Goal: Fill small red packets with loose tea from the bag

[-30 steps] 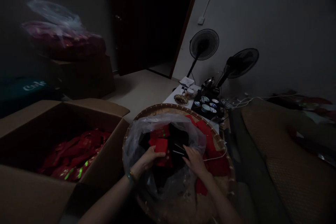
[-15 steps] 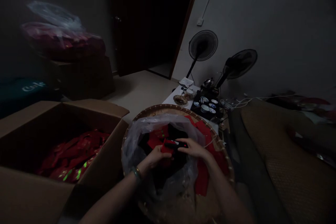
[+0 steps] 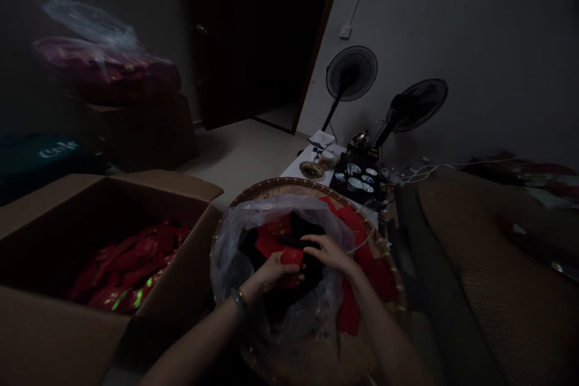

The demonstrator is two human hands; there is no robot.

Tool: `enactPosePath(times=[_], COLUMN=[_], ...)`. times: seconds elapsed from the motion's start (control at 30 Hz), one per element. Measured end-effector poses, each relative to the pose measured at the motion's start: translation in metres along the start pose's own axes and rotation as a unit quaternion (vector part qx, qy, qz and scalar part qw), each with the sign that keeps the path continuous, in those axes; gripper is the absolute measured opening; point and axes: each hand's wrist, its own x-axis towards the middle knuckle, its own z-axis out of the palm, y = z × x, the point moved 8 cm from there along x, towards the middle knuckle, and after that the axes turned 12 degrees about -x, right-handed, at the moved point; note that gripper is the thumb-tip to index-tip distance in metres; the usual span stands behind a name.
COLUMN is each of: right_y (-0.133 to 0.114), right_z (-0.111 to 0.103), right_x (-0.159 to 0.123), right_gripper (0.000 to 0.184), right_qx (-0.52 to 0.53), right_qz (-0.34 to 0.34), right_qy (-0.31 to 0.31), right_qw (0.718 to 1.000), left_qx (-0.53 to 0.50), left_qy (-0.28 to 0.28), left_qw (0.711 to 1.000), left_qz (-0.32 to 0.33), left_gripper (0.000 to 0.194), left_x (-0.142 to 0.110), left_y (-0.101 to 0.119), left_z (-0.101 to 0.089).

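Over the opening of a clear plastic bag, both hands work close together. My left hand is closed on a small red packet, thumb on top and fingers beneath. Against the packet's upper edge lies a dark, narrow item; its kind is too dark to tell. My right hand has its curled fingers on the right end of that item. More red packets and black items lie in the bag. The bag sits in a round woven bamboo tray.
Red pieces lie on the tray's right side. At left stands an open cardboard box with many red packets. Beyond the tray is a low table with teacups, and two fans stand behind. A woven mat covers the right.
My right hand has lifted the black item from the bag and brought it left to the red packet. My left hand has shifted slightly right, turning the packet.
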Motion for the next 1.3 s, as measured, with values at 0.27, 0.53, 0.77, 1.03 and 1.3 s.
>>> enactPosePath(times=[0.27,0.53,0.77,1.03,1.3], right_y=[0.003,0.005,0.021,0.028,0.039], right_z=[-0.001,0.001,0.009,0.007,0.011], right_x=[0.003,0.002,0.004,0.005,0.0], right_gripper=[0.033,0.034,0.037,0.046,0.05], right_qx=[0.013,-0.001,0.047,0.147,0.173], right_qz=[-0.009,0.012,0.022,0.033,0.055], right_qy=[0.015,0.012,0.018,-0.013,-0.057], right_qw=[1.0,1.0,0.998,0.989,0.982], left_qx=[-0.075,-0.177,-0.142,-0.143,-0.145], left_qy=[-0.051,-0.004,0.037,0.027,0.035], left_qw=[0.995,0.98,0.987,0.987,0.987], left_qz=[-0.04,-0.091,-0.065,-0.064,-0.061], left_gripper=[0.051,0.061,0.06,0.061,0.062], left_x=[-0.006,-0.003,-0.001,0.0,0.001], left_y=[-0.003,-0.023,-0.025,-0.023,-0.024], left_z=[0.0,-0.009,-0.012,-0.011,-0.014])
